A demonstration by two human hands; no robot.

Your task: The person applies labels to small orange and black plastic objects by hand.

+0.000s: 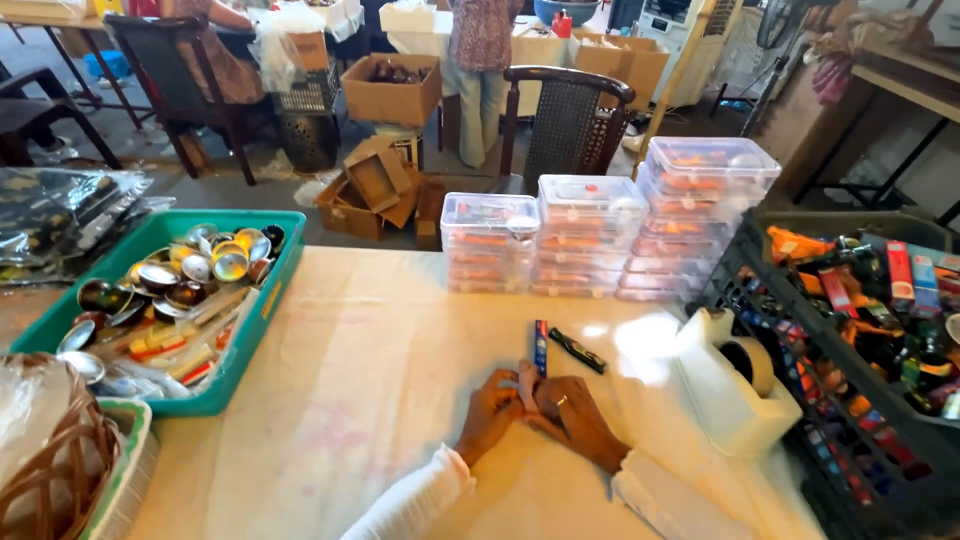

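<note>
Both of my hands meet low at the table's middle. My right hand, with a ring on one finger, holds a slim blue stick-shaped packet upright between its fingertips. My left hand rests against the right one, its fingers curled at the base of the packet. A small dark tube lies on the pale tablecloth just right of the packet. White sleeves cover both forearms.
A teal tray of shiny metal cups and sticks sits left, a wicker basket near it. Clear lidded boxes stack at the back. A white tape dispenser and a dark crate of packets stand right. Chairs, cartons and people lie beyond.
</note>
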